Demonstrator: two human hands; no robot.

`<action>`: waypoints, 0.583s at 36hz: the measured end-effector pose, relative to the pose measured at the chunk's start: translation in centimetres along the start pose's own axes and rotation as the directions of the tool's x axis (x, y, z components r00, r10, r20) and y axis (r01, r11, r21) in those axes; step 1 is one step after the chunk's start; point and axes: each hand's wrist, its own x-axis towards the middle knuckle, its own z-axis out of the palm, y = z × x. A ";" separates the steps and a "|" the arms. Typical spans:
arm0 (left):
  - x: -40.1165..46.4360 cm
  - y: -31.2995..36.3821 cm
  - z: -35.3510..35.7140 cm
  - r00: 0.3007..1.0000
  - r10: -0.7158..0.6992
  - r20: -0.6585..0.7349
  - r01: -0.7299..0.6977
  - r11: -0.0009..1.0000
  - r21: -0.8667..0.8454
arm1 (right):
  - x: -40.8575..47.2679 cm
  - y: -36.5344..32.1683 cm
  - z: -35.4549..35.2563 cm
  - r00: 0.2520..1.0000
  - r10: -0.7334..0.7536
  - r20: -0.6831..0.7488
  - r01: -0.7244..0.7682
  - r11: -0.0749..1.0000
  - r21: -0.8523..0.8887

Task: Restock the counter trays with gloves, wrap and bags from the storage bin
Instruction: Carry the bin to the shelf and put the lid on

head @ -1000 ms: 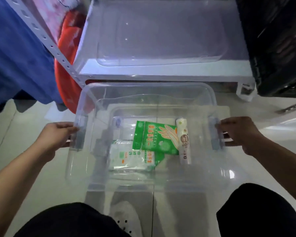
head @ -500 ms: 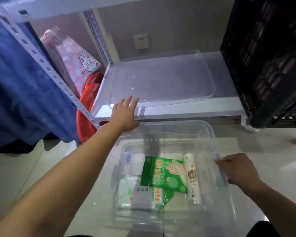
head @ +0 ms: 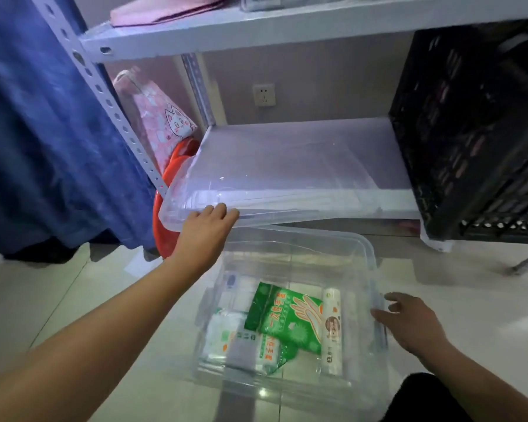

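A clear storage bin stands on the tiled floor in front of me, without a lid. Inside lie a green pack of gloves, a white roll of wrap and a white-green pack of bags. The bin's clear lid rests on the low shelf behind it, its front left corner sticking out past the shelf edge. My left hand grips that lid's front edge. My right hand hovers at the bin's right rim with fingers spread, holding nothing.
A black slatted crate fills the shelf's right side. Blue fabric hangs at left beside the perforated shelf post. A pink bag and a red basin sit behind the post. My dark-clothed knee is at bottom right.
My left hand left the bin's handle, reached up to the shelf and took the lid's front edge, drawing it outward. My right hand loosened from the bin's right handle. The view tilted upward.
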 end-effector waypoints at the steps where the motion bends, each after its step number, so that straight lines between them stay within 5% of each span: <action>1: -0.3 -0.6 -1.7 0.999 -0.011 -0.041 0.011 1.000 0.021 | -0.2 -0.2 -0.4 0.999 -0.038 -0.037 0.038 0.999 0.007; 8: -1.8 -3.8 -12.5 0.864 -0.025 -0.503 0.048 0.998 0.032 | 0.7 -8.3 -4.8 0.862 -0.407 -0.302 0.479 0.850 0.221; 13: -1.1 -6.6 -18.5 0.774 -0.106 -0.624 0.036 0.992 -0.125 | -0.2 -13.1 -7.3 0.796 -0.395 -0.458 0.596 0.642 0.483; 17: 0.1 -8.6 -20.7 0.835 -0.147 -0.530 0.030 0.974 -0.224 | -1.7 -13.2 -7.8 0.829 -0.393 -0.399 0.557 0.645 0.523; 21: 1.7 -9.9 -19.0 0.948 -0.265 -0.177 0.159 0.875 -0.458 | -2.9 -11.7 -7.4 0.873 -0.366 -0.323 0.479 0.766 0.429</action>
